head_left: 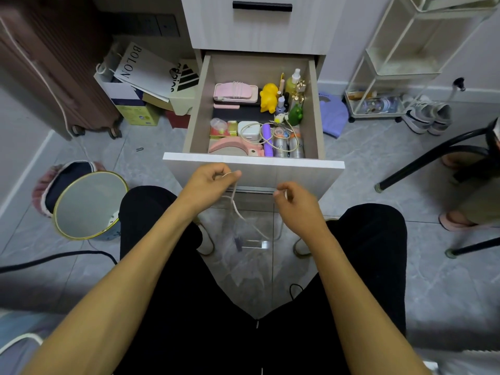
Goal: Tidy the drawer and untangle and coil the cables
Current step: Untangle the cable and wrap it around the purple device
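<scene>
The open drawer [253,163] holds a pink case, a yellow duck toy [268,97], small bottles, a white charger [250,131] with a pale cable [263,139] looped over it, and a purple tube. In front of the drawer, my left hand [209,182] pinches a thin pale cable [234,204] between thumb and fingers. The cable hangs blurred between my knees, and a dark plug [238,243] dangles low on it. My right hand [293,203] pinches another part of the same cable, fingers curled.
A gold-rimmed bin [89,204] stands on the floor to the left, by a suitcase [51,77] and boxes. A white rack [397,63], shoes and black chair legs [433,158] are on the right, with another person's feet there.
</scene>
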